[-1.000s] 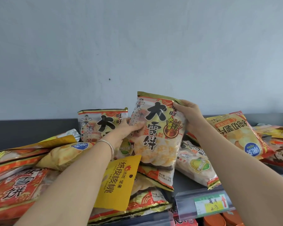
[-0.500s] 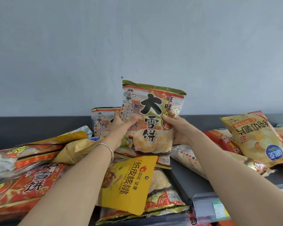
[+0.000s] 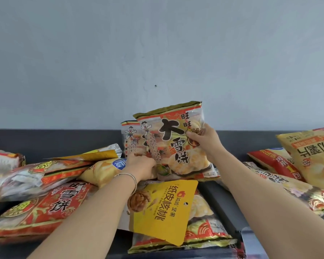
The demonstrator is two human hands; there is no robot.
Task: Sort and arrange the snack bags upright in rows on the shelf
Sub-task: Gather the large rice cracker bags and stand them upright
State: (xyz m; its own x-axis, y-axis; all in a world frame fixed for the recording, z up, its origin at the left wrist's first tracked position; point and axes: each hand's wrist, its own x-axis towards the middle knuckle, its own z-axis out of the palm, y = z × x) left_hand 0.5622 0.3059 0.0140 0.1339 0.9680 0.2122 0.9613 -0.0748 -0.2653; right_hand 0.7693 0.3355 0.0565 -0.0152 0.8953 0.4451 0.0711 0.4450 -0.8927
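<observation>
The rice-cracker bag [image 3: 173,144] is pinched at its right edge by the right hand [image 3: 204,142], while its lower left corner is steadied by the left hand [image 3: 141,166]. It is best seated upright directly before the standing twin bag [image 3: 130,137] at the shelf [image 3: 216,199] back, base pressed flat first.

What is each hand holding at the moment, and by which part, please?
Right hand grips the front rice cracker bag by its right edge; left hand holds its lower left corner.
</observation>
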